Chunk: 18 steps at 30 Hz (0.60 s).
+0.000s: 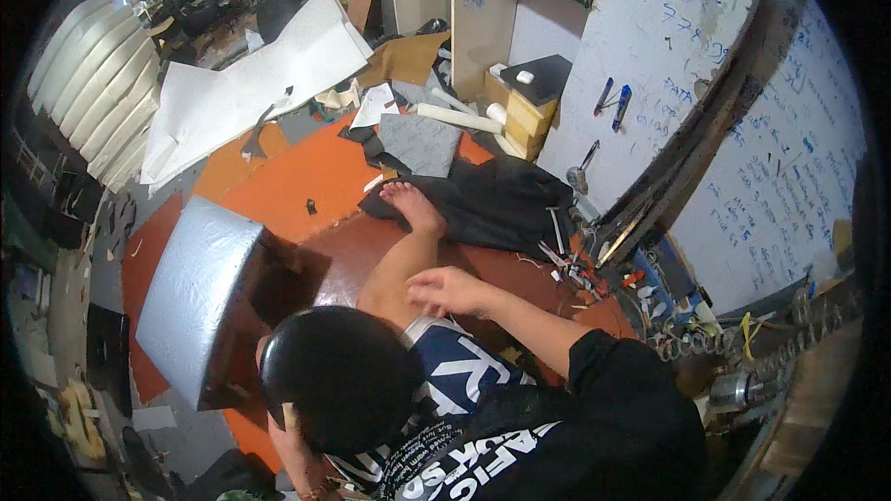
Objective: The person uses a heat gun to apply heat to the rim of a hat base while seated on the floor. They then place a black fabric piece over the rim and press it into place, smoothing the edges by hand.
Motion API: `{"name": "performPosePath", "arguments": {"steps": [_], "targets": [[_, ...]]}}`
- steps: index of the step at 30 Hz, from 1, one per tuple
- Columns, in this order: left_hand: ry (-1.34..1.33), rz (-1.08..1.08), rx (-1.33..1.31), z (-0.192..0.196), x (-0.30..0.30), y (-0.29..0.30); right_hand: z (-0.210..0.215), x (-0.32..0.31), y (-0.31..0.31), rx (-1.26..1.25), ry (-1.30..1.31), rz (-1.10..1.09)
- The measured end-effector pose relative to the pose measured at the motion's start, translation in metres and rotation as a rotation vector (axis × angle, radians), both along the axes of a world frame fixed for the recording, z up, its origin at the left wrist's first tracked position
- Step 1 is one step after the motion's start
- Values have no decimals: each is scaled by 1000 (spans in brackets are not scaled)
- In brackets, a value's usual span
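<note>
One orange floor (306, 172), scattered white sheets (269, 83).

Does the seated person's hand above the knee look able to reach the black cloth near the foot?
Probably yes. The hand seems to hold nothing, and the black cloth lies on the floor just ahead of it, with nothing standing between them.

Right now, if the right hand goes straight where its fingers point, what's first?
Likely the person's own bare leg, just left of the right hand; the grey padded panel lies beyond. Depth unclear.
</note>
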<state>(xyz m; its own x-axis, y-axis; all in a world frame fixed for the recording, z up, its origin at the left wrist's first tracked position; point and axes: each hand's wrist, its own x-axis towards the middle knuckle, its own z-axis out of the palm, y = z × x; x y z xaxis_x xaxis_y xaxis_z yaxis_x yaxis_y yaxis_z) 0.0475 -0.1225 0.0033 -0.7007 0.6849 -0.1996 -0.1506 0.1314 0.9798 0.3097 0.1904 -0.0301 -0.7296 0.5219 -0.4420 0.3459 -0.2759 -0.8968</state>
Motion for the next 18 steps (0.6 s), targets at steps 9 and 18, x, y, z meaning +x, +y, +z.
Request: {"name": "performPosePath", "arguments": {"steps": [9, 18], "targets": [[-137, -34, 354, -72, -32, -66, -74, 106, -50, 118, -236, -591], [-385, -80, 462, -91, -54, -77, -66, 208, -76, -205, -12, -1234]]}}
